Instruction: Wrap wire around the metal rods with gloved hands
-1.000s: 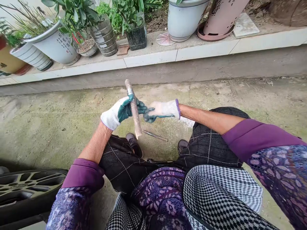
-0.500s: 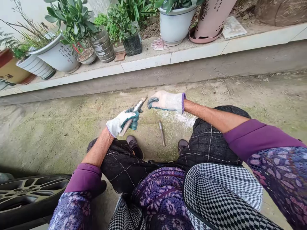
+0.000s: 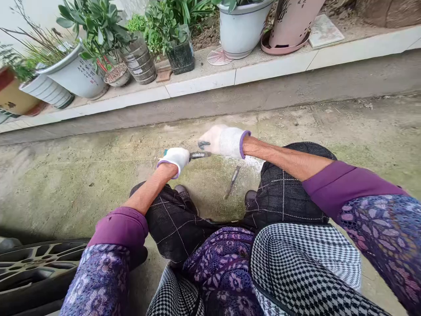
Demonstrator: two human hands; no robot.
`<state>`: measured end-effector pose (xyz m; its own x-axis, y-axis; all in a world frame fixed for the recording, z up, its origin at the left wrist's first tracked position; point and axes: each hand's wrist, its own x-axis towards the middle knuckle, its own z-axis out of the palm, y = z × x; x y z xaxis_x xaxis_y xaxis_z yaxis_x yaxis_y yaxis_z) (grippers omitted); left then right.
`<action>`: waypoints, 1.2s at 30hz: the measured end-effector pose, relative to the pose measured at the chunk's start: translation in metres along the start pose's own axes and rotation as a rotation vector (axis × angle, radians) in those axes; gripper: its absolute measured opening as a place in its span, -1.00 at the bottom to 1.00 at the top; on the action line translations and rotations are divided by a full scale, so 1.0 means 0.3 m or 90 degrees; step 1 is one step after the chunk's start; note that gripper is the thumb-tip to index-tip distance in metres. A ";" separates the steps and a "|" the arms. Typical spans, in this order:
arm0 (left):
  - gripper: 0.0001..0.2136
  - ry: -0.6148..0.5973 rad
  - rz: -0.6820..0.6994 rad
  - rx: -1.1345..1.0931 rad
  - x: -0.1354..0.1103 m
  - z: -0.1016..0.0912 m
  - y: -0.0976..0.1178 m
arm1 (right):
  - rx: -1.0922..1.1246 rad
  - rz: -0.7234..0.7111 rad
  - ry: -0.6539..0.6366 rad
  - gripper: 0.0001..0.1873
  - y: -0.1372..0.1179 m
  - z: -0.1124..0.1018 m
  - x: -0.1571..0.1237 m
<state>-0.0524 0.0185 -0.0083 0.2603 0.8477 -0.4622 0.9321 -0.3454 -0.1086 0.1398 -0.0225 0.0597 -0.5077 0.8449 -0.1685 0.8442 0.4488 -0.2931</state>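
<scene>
My left hand (image 3: 176,158), in a white glove with a green palm, is closed around a short rod (image 3: 200,155) with a silvery, ridged-looking band. The rod points right, lying nearly level, and its rear part is hidden by the hand. My right hand (image 3: 219,139), gloved in white with dark fingertips, is blurred just above the rod's far end. Its fingers look curled, but I cannot make out what they hold or whether they touch the rod. A similar slim grey rod (image 3: 232,181) lies slanted on the concrete between my shoes.
White powder or grit (image 3: 252,162) is scattered by my right knee. Ahead runs a low tiled ledge (image 3: 200,85) carrying potted plants, including a white pot (image 3: 241,33) and a pink one (image 3: 292,24). A wheel (image 3: 39,263) stands at lower left.
My left hand has turned over and shifted right, swinging its rod from steep to nearly level. My right hand has moved slightly left. The rod on the ground now lies at a different slant.
</scene>
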 end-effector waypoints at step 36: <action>-0.68 -0.004 0.193 0.164 -0.065 -0.012 0.048 | -0.006 0.086 0.050 -0.70 0.125 0.054 0.081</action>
<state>-0.0430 -0.0015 0.0023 0.5122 0.6894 -0.5122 0.7188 -0.6705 -0.1838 0.1565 0.0101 0.0294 -0.3746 0.9179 -0.1308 0.9056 0.3320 -0.2640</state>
